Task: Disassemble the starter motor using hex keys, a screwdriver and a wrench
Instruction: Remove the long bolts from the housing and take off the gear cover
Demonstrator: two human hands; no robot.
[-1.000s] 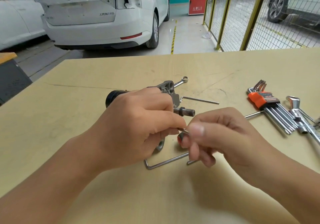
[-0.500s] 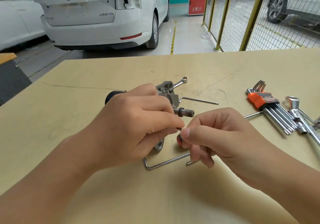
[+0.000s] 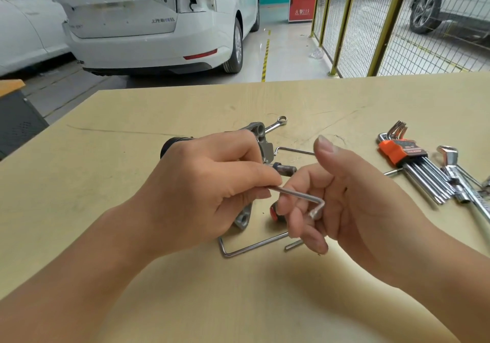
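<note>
The starter motor lies on the table under my left hand. Its black end, grey housing and shaft show past the hand. My left thumb and forefinger pinch the long end of a small hex key. The key's bend sits among the curled fingers of my right hand, between the forefinger and middle finger. My right thumb is raised off it. A red-capped tool end peeks out below my right fingers.
A large loose hex key lies near the table's front, a thin one behind my hands. A ring spanner sits behind the motor. At the right are an orange-holdered hex key set and chrome wrenches.
My right thumb has lifted off the small hex key and the hand has turned palm-left, baring the key. My left hand has stayed on the motor.
</note>
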